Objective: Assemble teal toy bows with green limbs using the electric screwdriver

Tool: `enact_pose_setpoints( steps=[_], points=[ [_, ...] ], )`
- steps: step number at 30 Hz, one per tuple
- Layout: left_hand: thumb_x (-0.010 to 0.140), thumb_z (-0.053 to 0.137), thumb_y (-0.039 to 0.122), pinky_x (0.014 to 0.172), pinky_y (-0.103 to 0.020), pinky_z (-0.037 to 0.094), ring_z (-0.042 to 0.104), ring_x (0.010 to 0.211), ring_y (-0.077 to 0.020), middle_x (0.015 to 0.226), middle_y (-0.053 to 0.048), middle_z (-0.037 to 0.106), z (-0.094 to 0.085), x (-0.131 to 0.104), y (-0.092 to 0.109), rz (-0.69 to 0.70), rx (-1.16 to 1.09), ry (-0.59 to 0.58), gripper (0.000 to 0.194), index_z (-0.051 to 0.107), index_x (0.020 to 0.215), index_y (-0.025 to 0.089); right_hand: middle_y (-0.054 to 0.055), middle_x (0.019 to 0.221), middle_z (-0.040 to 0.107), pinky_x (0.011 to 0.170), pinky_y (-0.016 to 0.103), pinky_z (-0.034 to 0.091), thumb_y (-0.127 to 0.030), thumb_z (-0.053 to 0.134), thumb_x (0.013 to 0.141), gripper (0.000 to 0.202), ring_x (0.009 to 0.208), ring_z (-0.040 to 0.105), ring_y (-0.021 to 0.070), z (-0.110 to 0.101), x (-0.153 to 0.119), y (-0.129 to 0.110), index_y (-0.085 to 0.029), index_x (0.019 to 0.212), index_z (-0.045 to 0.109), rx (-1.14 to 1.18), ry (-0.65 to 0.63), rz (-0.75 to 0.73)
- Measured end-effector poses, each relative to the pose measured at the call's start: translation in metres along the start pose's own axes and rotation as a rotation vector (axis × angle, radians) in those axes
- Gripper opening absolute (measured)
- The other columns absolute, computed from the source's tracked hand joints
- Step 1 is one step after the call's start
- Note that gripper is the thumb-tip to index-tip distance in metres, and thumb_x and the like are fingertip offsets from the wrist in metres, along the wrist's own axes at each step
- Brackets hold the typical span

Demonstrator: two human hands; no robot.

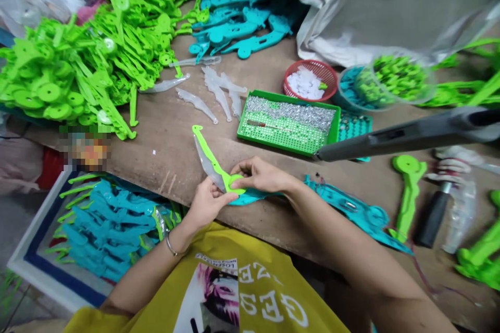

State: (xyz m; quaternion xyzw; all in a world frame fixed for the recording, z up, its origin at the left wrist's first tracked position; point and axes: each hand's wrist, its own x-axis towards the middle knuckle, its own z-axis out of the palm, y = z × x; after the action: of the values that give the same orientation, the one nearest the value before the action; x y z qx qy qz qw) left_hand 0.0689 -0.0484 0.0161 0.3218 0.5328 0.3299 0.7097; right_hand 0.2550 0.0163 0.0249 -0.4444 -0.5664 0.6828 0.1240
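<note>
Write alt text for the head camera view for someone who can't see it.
A person's left hand and right hand hold a green plastic part with a translucent blade-shaped piece at a brown table. Beyond lie a heap of green parts, blue parts and a green tray of small silvery pieces.
</note>
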Motion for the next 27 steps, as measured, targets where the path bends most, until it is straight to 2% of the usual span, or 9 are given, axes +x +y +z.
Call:
enact_pose_setpoints(
  steps=[6, 8, 10, 14, 17, 20, 23, 25, 27],
  points=[
    [0.057, 0.090, 0.042, 0.081, -0.031, 0.057, 0.073, 0.087, -0.0199, 0.099, -0.008, 0.077, -0.012, 0.003, -0.003, 0.038, 0.054, 0.031, 0.060, 0.062, 0.103, 0.016, 0.000, 0.073, 0.067, 0.061, 0.024, 0.040, -0.043, 0.075, 0.067, 0.040, 0.064, 0.050, 0.0111, 0.006, 0.012, 0.000, -0.010, 0.090, 0.076, -0.090, 0.033, -0.061],
    [0.061, 0.086, 0.049, 0.074, -0.030, 0.056, 0.073, 0.081, -0.0202, 0.091, -0.007, 0.076, -0.022, 0.003, -0.003, 0.032, 0.172, 0.036, 0.058, 0.062, 0.102, 0.016, -0.001, 0.070, 0.067, 0.061, 0.024, 0.039, -0.044, 0.074, 0.071, 0.038, 0.064, 0.051, 0.0115, 0.007, 0.015, -0.002, -0.012, 0.091, 0.078, -0.197, 0.051, -0.091],
    [0.068, 0.079, 0.056, 0.064, -0.028, 0.053, 0.071, 0.071, -0.0205, 0.078, -0.005, 0.074, -0.033, -0.001, 0.002, 0.028, 0.399, 0.054, 0.049, 0.062, 0.092, 0.017, -0.001, 0.072, 0.069, 0.064, 0.024, 0.039, -0.042, 0.074, 0.075, 0.033, 0.068, 0.055, 0.0130, 0.009, 0.018, -0.005, -0.014, 0.091, 0.080, -0.307, 0.075, -0.133],
    [0.088, 0.057, 0.056, 0.061, -0.028, 0.042, 0.067, 0.066, -0.0212, 0.065, -0.004, 0.069, -0.052, -0.012, 0.035, 0.113, 1.063, 0.119, 0.041, 0.062, 0.069, 0.020, 0.002, 0.084, 0.074, 0.072, 0.024, 0.043, -0.038, 0.075, 0.079, 0.027, 0.080, 0.062, 0.0171, 0.017, 0.021, -0.011, -0.019, 0.096, 0.080, -0.454, 0.142, -0.189],
    [0.095, 0.048, 0.046, 0.063, -0.028, 0.038, 0.066, 0.066, -0.0203, 0.068, -0.004, 0.069, -0.050, -0.001, 0.075, 0.301, 1.343, 0.188, 0.035, 0.063, 0.075, 0.022, 0.005, 0.088, 0.073, 0.080, 0.029, 0.046, -0.037, 0.075, 0.081, 0.024, 0.087, 0.064, 0.0203, 0.025, 0.019, -0.014, -0.020, 0.097, 0.080, -0.551, 0.264, -0.225],
    [0.097, 0.047, 0.037, 0.072, -0.029, 0.043, 0.068, 0.077, -0.0211, 0.084, -0.007, 0.072, -0.032, 0.042, 0.120, 0.622, 1.388, 0.237, 0.024, 0.064, 0.091, 0.021, 0.010, 0.100, 0.070, 0.091, 0.036, 0.049, -0.033, 0.073, 0.083, 0.028, 0.101, 0.062, 0.0246, 0.032, 0.007, -0.016, -0.017, 0.106, 0.075, -0.587, 0.489, -0.323],
    [0.094, 0.048, 0.025, 0.086, -0.034, 0.046, 0.066, 0.095, -0.0258, 0.101, -0.012, 0.071, -0.009, 0.116, 0.165, 0.818, 1.445, 0.239, 0.020, 0.062, 0.106, 0.016, 0.011, 0.107, 0.069, 0.090, 0.038, 0.052, -0.027, 0.066, 0.088, 0.026, 0.103, 0.062, 0.0232, 0.035, -0.020, -0.011, -0.017, 0.112, 0.071, -0.535, 0.615, -0.473],
    [0.090, 0.051, 0.019, 0.095, -0.040, 0.045, 0.061, 0.111, -0.0315, 0.116, -0.020, 0.066, 0.001, 0.171, 0.193, 0.821, 1.487, 0.350, 0.030, 0.057, 0.118, 0.010, 0.009, 0.101, 0.071, 0.085, 0.035, 0.054, -0.024, 0.061, 0.091, 0.021, 0.095, 0.064, 0.0206, 0.033, -0.043, -0.005, -0.018, 0.110, 0.071, -0.517, 0.646, -0.521],
    [0.087, 0.054, 0.017, 0.101, -0.047, 0.042, 0.053, 0.122, -0.0378, 0.127, -0.026, 0.058, 0.004, 0.221, 0.215, 0.723, 1.473, 0.585, 0.041, 0.051, 0.126, 0.004, 0.007, 0.095, 0.073, 0.080, 0.034, 0.055, -0.022, 0.060, 0.092, 0.019, 0.088, 0.066, 0.0186, 0.028, -0.067, 0.005, -0.020, 0.107, 0.071, -0.525, 0.674, -0.501]
  ],
)
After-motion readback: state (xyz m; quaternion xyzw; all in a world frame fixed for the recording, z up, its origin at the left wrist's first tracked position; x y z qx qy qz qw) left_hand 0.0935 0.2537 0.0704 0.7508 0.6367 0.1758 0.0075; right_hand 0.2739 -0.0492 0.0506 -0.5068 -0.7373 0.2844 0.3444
